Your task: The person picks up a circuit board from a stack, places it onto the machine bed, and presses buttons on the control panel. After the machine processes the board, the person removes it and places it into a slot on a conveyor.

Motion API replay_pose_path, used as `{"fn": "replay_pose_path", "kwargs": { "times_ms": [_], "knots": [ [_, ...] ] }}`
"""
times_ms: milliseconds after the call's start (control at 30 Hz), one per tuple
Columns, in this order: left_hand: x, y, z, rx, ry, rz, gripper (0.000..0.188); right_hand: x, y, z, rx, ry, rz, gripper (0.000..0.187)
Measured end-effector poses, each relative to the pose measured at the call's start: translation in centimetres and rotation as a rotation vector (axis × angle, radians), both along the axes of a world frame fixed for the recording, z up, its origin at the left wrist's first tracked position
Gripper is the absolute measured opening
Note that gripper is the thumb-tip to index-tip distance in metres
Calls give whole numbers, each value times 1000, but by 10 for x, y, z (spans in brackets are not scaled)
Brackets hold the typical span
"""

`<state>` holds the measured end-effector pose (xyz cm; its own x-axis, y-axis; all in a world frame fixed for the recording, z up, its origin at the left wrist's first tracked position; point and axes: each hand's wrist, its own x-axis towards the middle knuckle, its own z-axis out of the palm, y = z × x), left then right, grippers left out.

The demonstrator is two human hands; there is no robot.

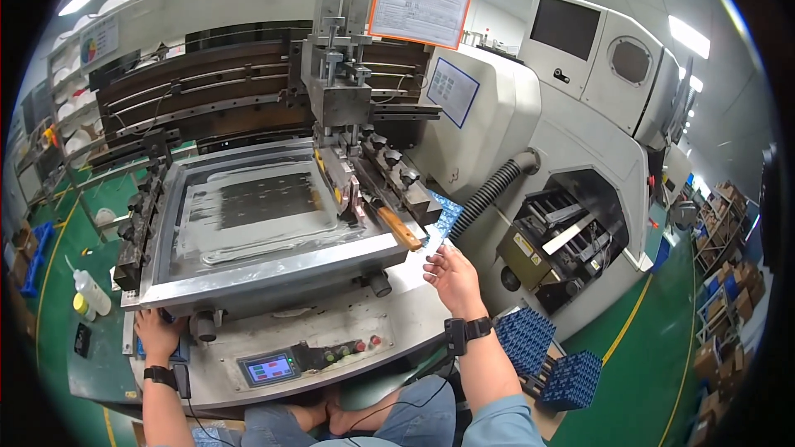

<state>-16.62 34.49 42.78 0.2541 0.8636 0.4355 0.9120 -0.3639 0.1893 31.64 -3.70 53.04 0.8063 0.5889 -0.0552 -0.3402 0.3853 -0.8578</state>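
Note:
My left hand (159, 333) lies at the machine's front left corner, fingers reaching toward the underside of the metal frame. A dark blue flat piece (180, 353) shows beside it; the fingertips are partly hidden. At the frame's right front corner, my right hand (457, 283) is raised, palm partly up, with its fingers loosely bent and apart. Just beyond these fingers stands a blue-and-white patterned sheet (445, 217); whether they touch it I cannot tell. A spatula with a wooden handle (399, 228) rests over the frame's right edge. Grey paste covers the printing screen (269, 201).
A control panel with a lit screen (270, 368) sits before my knees. White bottles (91, 293) stand at left. Patterned blue stacks (571, 380) are by my right forearm. A ribbed hose (494, 190) runs to the white machine (592, 149). The squeegee head (338, 103) hangs above the screen.

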Motion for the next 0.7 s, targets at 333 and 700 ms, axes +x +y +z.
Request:
{"fn": "replay_pose_path", "kwargs": {
  "times_ms": [333,700],
  "knots": [
    [-12,-3,11,-10,16,39,85,1,26,5,4,24,-23,15],
    [8,-13,12,151,100,2,75,6,-155,4,41,-34,-242,7]
  ]
}}
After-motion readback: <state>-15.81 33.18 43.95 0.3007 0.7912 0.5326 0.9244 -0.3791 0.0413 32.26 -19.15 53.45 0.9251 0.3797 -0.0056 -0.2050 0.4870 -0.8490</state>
